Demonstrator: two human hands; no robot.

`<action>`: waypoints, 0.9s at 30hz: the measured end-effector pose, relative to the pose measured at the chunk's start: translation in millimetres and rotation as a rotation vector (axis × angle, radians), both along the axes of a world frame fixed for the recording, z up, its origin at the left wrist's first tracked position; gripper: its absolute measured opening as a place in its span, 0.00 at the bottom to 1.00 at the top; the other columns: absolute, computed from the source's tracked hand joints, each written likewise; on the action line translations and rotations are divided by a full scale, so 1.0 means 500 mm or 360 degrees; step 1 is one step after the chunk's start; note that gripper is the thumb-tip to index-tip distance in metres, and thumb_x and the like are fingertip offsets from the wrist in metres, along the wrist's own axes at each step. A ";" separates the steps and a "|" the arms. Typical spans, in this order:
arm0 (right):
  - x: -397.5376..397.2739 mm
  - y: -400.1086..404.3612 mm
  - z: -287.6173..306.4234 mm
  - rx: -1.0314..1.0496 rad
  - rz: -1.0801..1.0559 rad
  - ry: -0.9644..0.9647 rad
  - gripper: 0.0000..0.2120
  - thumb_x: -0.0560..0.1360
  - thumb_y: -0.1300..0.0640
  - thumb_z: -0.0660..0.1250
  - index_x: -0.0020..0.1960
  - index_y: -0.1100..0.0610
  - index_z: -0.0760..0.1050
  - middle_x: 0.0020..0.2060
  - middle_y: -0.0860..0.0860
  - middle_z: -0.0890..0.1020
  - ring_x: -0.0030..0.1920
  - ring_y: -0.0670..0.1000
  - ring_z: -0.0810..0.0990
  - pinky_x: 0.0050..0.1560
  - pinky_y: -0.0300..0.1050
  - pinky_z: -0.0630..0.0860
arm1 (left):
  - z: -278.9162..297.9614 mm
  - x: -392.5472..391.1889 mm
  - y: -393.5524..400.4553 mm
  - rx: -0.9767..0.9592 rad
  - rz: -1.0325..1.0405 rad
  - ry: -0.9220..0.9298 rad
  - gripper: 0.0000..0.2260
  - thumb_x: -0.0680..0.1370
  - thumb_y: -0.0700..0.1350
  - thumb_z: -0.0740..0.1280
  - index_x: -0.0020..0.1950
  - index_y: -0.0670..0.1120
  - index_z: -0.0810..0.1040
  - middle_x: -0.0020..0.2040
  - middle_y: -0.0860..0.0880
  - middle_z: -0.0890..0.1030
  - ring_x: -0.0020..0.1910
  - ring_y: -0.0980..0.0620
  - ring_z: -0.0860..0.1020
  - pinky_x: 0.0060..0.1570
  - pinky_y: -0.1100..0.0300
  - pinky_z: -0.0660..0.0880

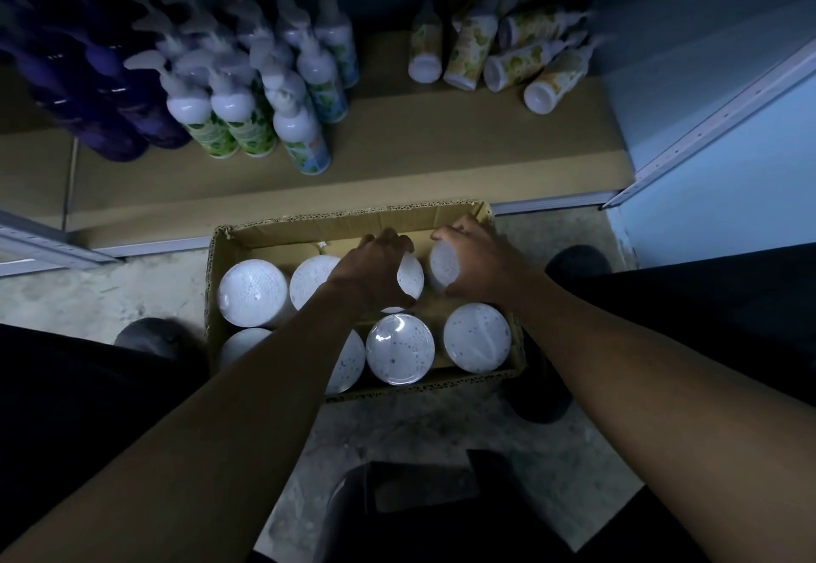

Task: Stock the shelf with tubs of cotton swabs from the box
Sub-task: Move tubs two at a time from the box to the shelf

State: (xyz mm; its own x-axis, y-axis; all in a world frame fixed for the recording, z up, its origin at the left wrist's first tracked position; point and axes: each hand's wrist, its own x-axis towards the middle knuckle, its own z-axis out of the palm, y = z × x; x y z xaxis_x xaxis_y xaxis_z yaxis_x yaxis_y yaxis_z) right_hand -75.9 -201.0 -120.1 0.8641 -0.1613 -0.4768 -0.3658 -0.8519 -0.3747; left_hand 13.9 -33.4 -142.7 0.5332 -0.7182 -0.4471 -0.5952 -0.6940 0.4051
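Cardboard-lined shelf (pixel 441 152) lay just beyond box (pixel 353 220). Pump bottles (pixel 247 90) stood on shelf, left of box line. Remaining tubs (pixel 252 293) sat upright inside box. Left hand (pixel 375 269) curled round back-row tub (pixel 410 277); right hand (pixel 479 260) gripped neighbouring tub (pixel 441 264) at box's far right corner.

No text, brand, number or sign can be read anywhere. The bottles (pixel 304 130) on the shelf (pixel 441 138) carry green and yellow printed labels, but they are blurred and show only leaf-like patterns. The tubs (pixel 399 355) in the box (pixel 353 222) show speckled lids without lettering.
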 end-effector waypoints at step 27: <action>0.018 0.035 0.255 -0.0209 0.0234 -0.0081 0.45 0.63 0.45 0.81 0.75 0.48 0.67 0.68 0.55 0.70 0.67 0.59 0.72 0.59 0.50 0.75 | 0.246 0.030 0.027 0.0056 -0.0211 -0.0275 0.36 0.62 0.62 0.76 0.66 0.51 0.72 0.61 0.47 0.73 0.58 0.44 0.74 0.53 0.55 0.73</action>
State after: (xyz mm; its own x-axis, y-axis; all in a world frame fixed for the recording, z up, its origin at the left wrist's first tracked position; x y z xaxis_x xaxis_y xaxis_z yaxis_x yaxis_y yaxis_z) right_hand -67.0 -183.6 7.2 0.9054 -0.0894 -0.4151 -0.2172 -0.9376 -0.2717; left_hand 28.8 -19.7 -19.8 0.5062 -0.7725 -0.3834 -0.7406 -0.6172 0.2658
